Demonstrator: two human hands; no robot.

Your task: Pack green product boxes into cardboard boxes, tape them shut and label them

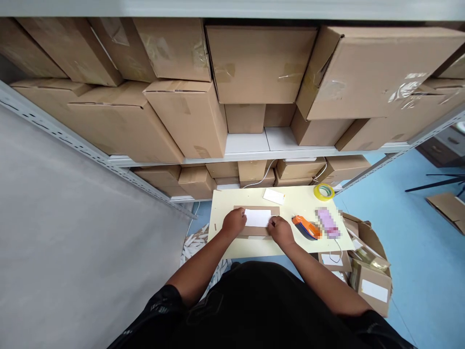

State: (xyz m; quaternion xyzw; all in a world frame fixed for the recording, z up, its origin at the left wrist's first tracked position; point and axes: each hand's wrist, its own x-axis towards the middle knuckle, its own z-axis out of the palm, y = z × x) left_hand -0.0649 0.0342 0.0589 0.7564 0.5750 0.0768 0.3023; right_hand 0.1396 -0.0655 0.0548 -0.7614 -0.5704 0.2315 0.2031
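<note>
While the left hand (234, 222) and right hand (280, 229) press flat on the white label (257, 217), gripping nothing, the cardboard parcel (256, 230) appears labelled but untaped, the orange tape dispenser (307, 227) idle at 3 o'clock.

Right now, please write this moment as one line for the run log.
left hand: on label's left edge | right hand: on label's right edge | white label: on flat cardboard box | tape dispenser: beside right hand

Black short-sleeved shirt (faint pale print on the left sleeve), forearms bare, no gloves
</note>
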